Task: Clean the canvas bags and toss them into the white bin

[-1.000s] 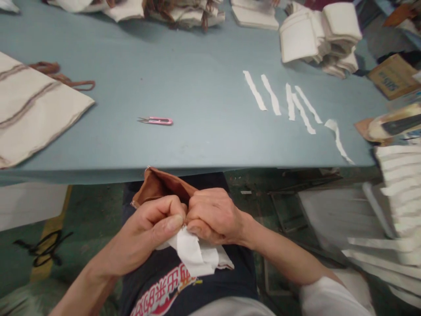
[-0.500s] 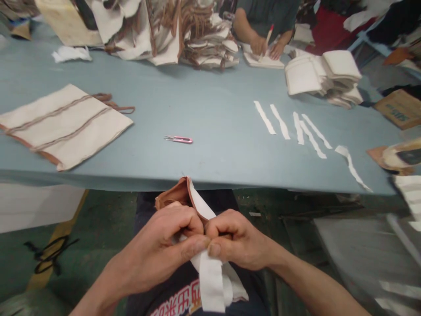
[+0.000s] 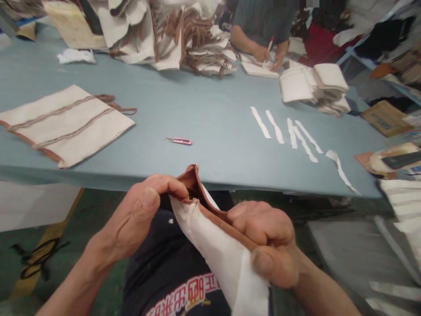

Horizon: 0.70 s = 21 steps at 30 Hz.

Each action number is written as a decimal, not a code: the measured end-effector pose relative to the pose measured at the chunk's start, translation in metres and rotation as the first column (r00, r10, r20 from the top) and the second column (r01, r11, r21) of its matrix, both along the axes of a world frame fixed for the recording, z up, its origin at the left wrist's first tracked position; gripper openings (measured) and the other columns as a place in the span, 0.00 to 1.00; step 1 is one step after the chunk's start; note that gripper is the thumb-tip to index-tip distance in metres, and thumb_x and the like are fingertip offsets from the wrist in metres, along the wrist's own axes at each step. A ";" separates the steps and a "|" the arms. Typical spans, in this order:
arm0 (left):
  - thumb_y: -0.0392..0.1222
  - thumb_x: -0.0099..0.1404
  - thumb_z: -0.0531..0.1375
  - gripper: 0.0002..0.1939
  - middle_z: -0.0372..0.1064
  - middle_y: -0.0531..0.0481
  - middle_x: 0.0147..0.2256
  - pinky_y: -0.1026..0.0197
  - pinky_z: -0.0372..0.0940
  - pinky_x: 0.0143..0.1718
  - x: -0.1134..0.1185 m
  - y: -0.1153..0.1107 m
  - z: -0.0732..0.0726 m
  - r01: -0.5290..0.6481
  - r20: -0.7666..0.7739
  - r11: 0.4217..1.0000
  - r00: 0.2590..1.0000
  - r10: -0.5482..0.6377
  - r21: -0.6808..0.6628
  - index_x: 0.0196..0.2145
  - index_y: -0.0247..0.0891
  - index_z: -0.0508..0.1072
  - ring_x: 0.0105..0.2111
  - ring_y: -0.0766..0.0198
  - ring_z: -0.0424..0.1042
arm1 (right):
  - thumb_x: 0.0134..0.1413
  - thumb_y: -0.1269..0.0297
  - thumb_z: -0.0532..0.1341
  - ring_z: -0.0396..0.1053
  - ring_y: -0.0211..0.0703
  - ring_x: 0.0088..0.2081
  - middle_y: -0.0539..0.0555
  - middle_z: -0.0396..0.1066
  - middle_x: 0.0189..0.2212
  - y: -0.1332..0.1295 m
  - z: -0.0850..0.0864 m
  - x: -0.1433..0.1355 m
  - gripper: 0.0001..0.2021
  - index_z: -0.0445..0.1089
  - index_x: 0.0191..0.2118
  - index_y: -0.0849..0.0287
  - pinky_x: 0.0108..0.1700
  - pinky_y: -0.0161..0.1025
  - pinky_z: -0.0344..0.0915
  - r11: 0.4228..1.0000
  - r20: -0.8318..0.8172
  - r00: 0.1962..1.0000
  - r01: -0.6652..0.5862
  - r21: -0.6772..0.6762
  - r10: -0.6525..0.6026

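Note:
A white fabric piece (image 3: pixel 213 241) with a brown inner side and edge is stretched between my hands over my lap. My left hand (image 3: pixel 144 210) has its fingers hooked into the brown opening at the upper left end, its thumb raised off the cloth. Farther right, my right hand (image 3: pixel 269 241) pinches the brown edge, thumb on the white outside and fingers curled on the inner side. Pink-handled thread snips (image 3: pixel 182 141) lie on the blue-green table (image 3: pixel 210 101) beyond the fabric.
A striped white cloth piece (image 3: pixel 70 125) with brown cords lies at the left. White strips (image 3: pixel 274 126) are spread at the right. Stacked fabric (image 3: pixel 164 39) stands at the back, beside a person's hands (image 3: pixel 263 55) with a pen. Folded white pieces (image 3: pixel 312 85) sit nearby.
My hands have moved apart, the left one up and left, the right one to the right. The fabric's brown edge now shows between them; the white strip hanging at my fingertips is no longer seen.

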<state>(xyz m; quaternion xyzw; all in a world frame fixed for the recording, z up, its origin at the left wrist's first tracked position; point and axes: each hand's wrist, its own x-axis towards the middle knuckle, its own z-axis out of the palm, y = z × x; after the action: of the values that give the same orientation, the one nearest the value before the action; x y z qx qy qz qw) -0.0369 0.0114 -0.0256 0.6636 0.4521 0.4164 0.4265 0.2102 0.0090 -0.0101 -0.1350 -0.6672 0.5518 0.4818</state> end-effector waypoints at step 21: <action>0.40 0.71 0.57 0.13 0.72 0.54 0.24 0.66 0.59 0.28 0.033 0.019 0.028 0.311 -0.086 0.950 0.946 -0.313 -0.031 0.28 0.41 0.76 0.25 0.64 0.65 | 0.67 0.70 0.57 0.69 0.39 0.33 0.51 0.74 0.30 0.081 -0.035 0.055 0.10 0.74 0.35 0.60 0.39 0.35 0.64 0.936 0.651 0.709 0.036 0.351 -0.272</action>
<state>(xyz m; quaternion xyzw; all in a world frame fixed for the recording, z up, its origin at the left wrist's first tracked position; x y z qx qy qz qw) -0.0041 0.0305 0.0028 0.7411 0.3636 0.3096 0.4719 0.2650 0.0902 -0.0452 -0.3082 -0.8630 0.3058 0.2583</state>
